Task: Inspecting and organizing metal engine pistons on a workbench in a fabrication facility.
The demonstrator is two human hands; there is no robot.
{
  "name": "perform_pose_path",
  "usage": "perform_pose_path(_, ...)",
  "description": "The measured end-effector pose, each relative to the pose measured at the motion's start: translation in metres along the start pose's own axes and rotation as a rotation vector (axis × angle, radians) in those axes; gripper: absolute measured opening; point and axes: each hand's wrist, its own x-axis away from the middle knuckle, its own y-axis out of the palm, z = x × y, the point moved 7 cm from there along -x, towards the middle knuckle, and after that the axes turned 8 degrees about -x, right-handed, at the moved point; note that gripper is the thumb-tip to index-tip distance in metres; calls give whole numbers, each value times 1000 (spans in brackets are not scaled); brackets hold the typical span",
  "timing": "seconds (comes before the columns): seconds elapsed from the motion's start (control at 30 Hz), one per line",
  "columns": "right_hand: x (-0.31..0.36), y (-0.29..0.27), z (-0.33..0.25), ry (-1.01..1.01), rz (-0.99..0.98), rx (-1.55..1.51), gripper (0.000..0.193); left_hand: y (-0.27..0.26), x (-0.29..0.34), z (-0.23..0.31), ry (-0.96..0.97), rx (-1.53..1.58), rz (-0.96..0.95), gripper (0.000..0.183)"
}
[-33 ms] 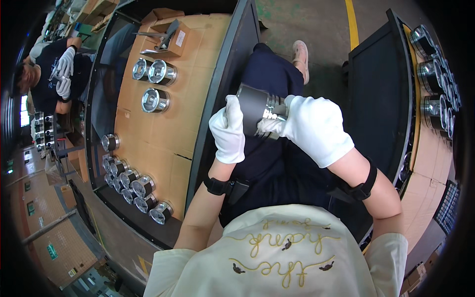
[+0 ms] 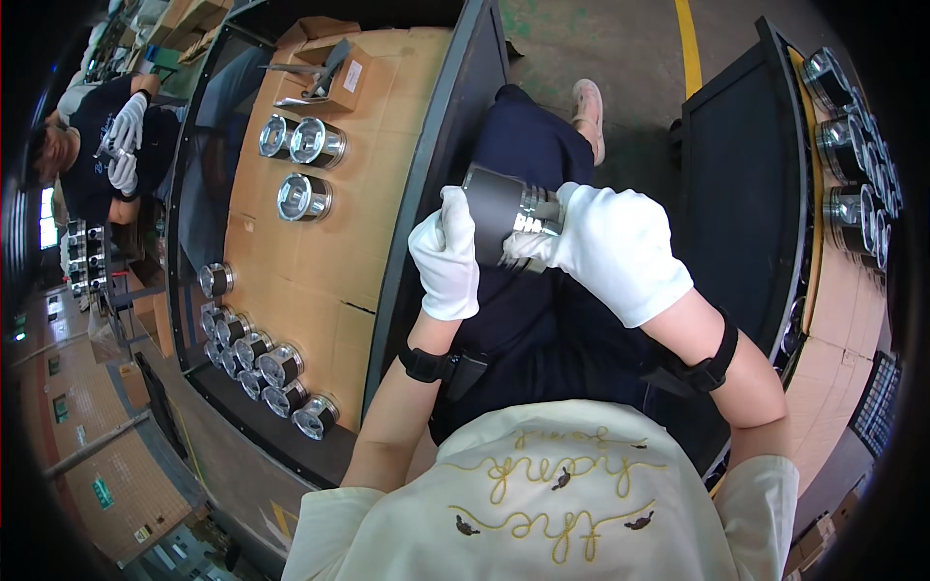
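Note:
An engine piston [image 2: 494, 208] lies on its side in the air above my lap, its dark grey skirt to the left and its shiny ring grooves to the right. My white-gloved left hand [image 2: 448, 254] grips the skirt from the left, fingers curled in. Round the grooved end closes my right hand [image 2: 620, 247], also gloved in white; its thumb and fingers press on the metal there. That hand covers the piston's crown end. Whether a small part sits between the right fingers cannot be made out.
To my left, a cardboard-covered bench [image 2: 334, 261] carries several pistons [image 2: 305, 197] and a small open carton [image 2: 339, 82] of tools. On my right, more pistons [image 2: 852, 218] stand on a second black-framed bench [image 2: 741, 174]. A gloved co-worker [image 2: 97, 155] is at far left.

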Motion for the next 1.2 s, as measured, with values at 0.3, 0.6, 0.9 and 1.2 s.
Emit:
perform_pose_path(0.3,-1,0,1,17,-37,47,31,1,-2,2,31,-15,-23,18)
perform_pose_path(0.6,2,3,2,-2,-14,37,29,3,1,-6,-44,71,-17,17)
perform_pose_path(0.9,2,4,5,-22,43,53,57,2,0,-2,12,12,-36,13)
perform_pose_path(1.2,2,1,2,-10,-15,34,24,2,2,-6,-57,4,-79,27)
